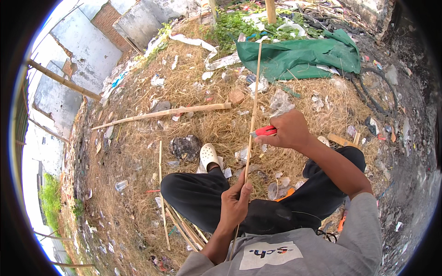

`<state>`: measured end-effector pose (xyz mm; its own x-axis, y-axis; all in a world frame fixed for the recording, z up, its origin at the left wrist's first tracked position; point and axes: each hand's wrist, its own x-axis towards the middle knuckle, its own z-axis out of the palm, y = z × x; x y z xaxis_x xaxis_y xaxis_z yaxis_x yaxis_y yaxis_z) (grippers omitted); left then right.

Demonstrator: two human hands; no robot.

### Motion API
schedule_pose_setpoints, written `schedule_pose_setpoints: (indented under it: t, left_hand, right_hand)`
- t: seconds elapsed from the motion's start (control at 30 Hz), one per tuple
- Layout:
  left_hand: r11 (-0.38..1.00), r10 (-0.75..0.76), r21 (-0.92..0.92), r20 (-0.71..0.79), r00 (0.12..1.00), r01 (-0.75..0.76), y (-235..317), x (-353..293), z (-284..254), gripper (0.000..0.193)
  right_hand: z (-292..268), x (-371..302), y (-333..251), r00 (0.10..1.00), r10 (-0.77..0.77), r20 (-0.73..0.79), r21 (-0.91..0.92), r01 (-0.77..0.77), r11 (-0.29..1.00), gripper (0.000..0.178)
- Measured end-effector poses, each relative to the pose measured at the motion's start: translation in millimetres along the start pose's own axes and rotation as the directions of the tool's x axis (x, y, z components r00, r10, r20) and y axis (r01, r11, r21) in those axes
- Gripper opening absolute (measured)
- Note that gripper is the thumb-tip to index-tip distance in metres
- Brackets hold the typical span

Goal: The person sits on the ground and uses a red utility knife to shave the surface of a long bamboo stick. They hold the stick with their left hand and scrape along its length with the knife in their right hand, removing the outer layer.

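A long, thin bamboo strip (254,108) runs away from me, upright in the picture, from beside my body toward a green sheet. My left hand (235,202) is closed round its lower part, thumb lying along it. In my right hand (289,129) is a red utility knife (265,131), gripped in a fist. Its blade points left and meets the edge of the strip about midway up; whether it bites into the bamboo I cannot tell. My legs in dark trousers are bent outward on either side.
A longer bamboo pole (170,115) lies on the dry grass ahead to the left. Several split bamboo strips (186,230) rest beside my left leg. The crumpled green sheet (299,57) spreads at the far side. A dark rock (185,147) sits near my left clog (209,155), amid scattered litter.
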<state>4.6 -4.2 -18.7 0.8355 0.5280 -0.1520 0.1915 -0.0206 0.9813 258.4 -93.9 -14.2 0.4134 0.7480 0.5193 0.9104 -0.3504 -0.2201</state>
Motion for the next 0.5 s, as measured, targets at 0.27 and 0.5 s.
schedule_pose_setpoints:
  t: [0.27, 0.5]
  left_hand:
    - [0.998, 0.038, 0.043, 0.028, 0.999, -0.039, 4.0, 4.8, 2.8, 0.048]
    - [0.998, -0.053, -0.013, 0.111, 0.992, 0.055, 6.5, -4.0, 2.1, 0.045]
  right_hand:
    - [3.5, 14.6, 22.8, 0.994, -0.073, -0.076, -0.102, 0.065, 0.993, 0.073]
    - [12.6, 35.9, 59.8, 0.971, 0.213, -0.107, -0.180, -0.229, 0.957, 0.071]
